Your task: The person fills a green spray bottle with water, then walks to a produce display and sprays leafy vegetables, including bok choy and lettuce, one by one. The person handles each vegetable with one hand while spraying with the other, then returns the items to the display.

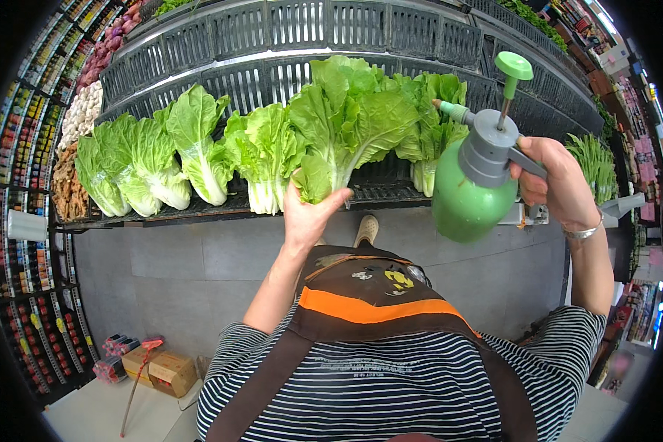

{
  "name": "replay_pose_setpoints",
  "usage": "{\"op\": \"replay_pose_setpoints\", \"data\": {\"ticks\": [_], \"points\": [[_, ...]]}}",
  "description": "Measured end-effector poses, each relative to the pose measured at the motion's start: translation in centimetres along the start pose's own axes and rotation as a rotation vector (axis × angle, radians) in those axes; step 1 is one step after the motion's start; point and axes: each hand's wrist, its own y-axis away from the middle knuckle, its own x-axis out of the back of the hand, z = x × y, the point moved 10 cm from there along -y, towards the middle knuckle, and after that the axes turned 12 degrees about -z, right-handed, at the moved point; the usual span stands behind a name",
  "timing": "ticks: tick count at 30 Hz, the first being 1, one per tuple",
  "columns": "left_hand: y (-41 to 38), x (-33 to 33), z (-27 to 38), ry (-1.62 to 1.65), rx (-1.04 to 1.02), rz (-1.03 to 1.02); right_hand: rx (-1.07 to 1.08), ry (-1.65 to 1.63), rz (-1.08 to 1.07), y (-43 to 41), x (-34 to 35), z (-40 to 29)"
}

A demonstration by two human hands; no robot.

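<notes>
My left hand (311,212) grips the lower end of a large bunch of leafy green lettuce (359,116), its leaves fanning up over the shelf. A green pump spray bottle (472,193) with a grey collar and a raised green plunger is in my right hand (552,177), held by its grey handle. The bottle's nozzle points left towards the leaves. Behind the bottle stands another leafy bunch (433,132). Left of the held bunch are a pale-stemmed lettuce bunch (268,160) and several wrapped cabbage-like heads (193,149).
Black slatted crates (298,25) line the sloping display. Ginger (72,185), garlic (83,113) and red onions (108,50) lie at its left. Long green vegetables (594,166) stand at the right. A cardboard box (171,373) sits behind me at the lower left.
</notes>
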Motion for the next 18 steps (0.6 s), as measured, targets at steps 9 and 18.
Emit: {"op": "replay_pose_setpoints", "data": {"ticks": [9, 18], "points": [[-6.5, -11.3, 22.8, -0.434, -0.954, -0.198, 0.062, 0.082, -0.063, -3.9, -0.8, 4.3], [-6.4, -17.9, 18.2, -0.986, -1.146, -0.496, 0.141, -0.233, -0.019, -6.7, -3.9, 11.5]]}}
